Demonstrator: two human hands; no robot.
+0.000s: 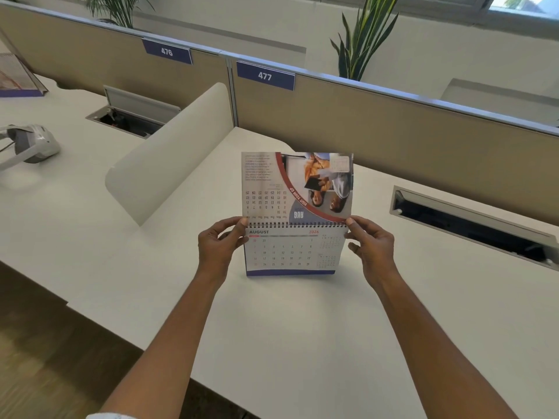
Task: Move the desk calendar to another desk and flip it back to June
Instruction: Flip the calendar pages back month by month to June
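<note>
Desk calendar (292, 252) stands upright on smooth white desk (272, 328), centre of view, wire spiral binding along top. Front page reads AUGUST, blue band at base. One glossy page (298, 184) raised vertical above spiral, print upside down. Left hand (219, 246) pinches page corner at 9 o'clock, right hand (370, 246) pinches at 3 o'clock. Grey headset (31, 143) at 10 o'clock. Rectangular cable slot (472, 226) at 3 o'clock.

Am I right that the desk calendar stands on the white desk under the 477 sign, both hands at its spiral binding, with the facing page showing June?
Not quite: the head view shows the desk calendar facing page reading AUGUST, not June. The rest holds: it stands on the white desk under the 477 sign, left hand and right hand at the binding.
</note>
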